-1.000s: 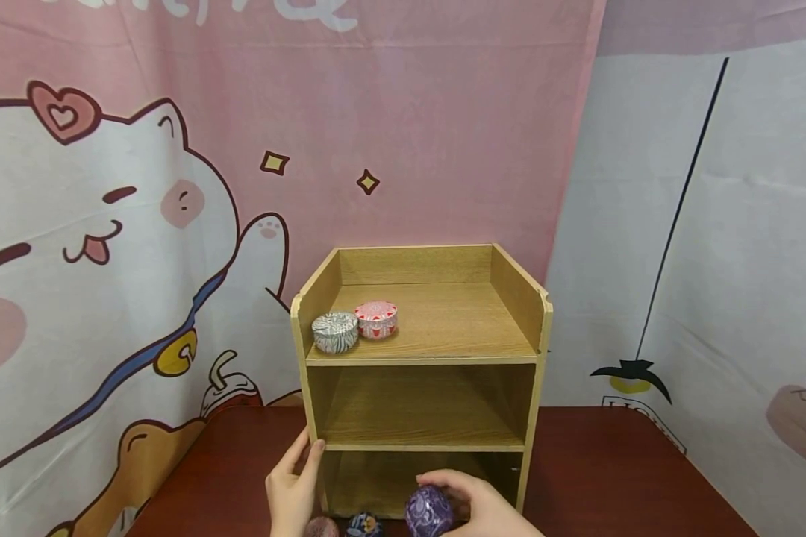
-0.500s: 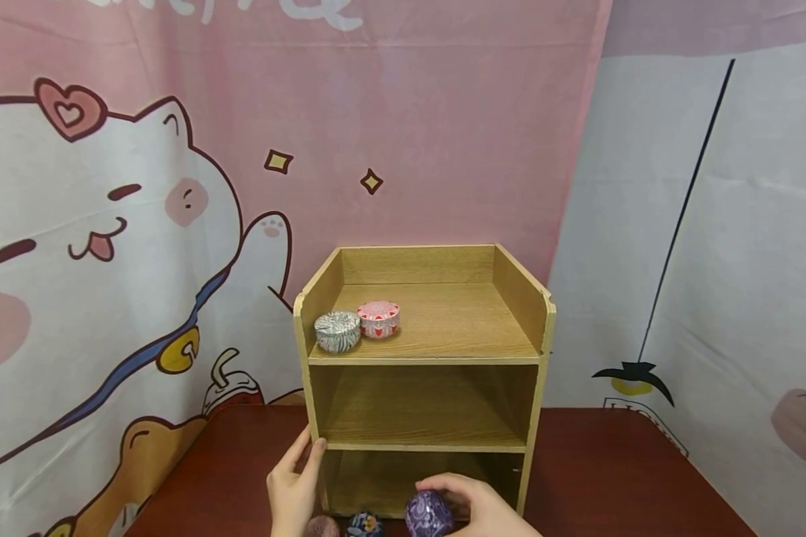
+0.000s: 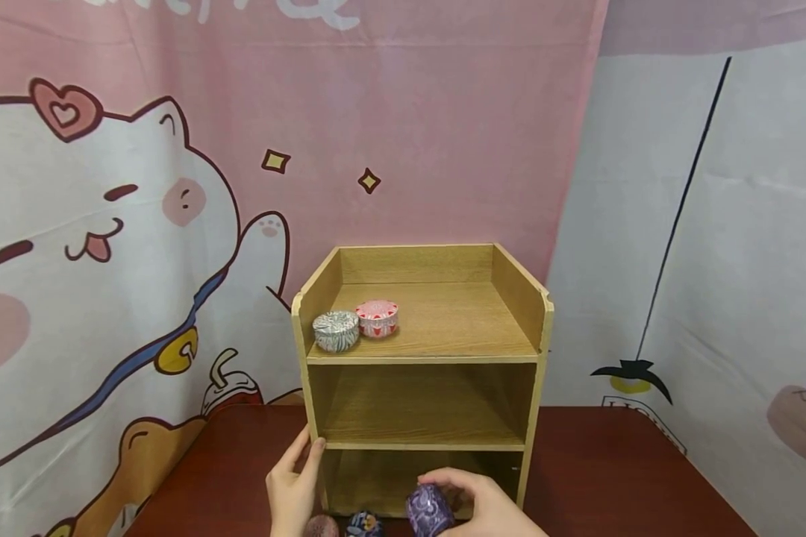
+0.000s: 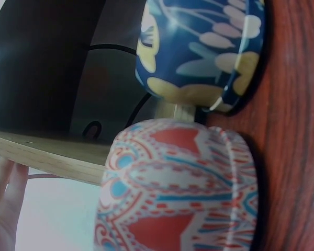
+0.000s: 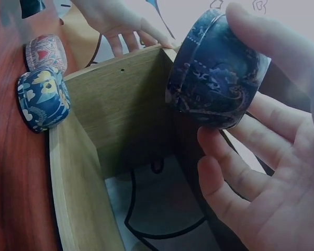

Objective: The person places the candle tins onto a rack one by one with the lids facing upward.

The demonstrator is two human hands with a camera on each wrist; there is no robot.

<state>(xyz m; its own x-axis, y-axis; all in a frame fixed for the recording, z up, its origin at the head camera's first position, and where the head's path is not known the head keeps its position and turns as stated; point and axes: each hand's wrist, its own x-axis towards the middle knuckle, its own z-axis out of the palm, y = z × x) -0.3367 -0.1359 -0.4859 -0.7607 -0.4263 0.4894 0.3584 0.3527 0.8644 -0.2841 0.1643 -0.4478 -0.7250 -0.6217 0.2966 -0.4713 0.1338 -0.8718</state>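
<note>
In the head view my right hand [image 3: 490, 507] holds a round purple swirl-patterned tin [image 3: 430, 511] in front of the shelf's lowest opening. In the right wrist view that tin [image 5: 220, 68] looks dark blue and is tilted, gripped between thumb and fingers. My left hand [image 3: 292, 485] rests against the left side panel of the wooden shelf [image 3: 423, 360], fingers fairly straight along the outside and thumb near the front edge. Beside it on the table stand a red-patterned tin [image 4: 167, 193] and a navy floral tin [image 4: 204, 57], both cut off in the left wrist view.
On the shelf's top level, at the left, sit a zebra-striped tin [image 3: 336, 332] and a pink heart-patterned tin [image 3: 377, 319]. The shelf stands on a dark red wooden table [image 3: 598, 477]. A printed cloth [image 3: 443, 134] hangs behind.
My right hand has tilted the purple tin and raised it very slightly. The left hand stays against the shelf, and the other tins have not moved.
</note>
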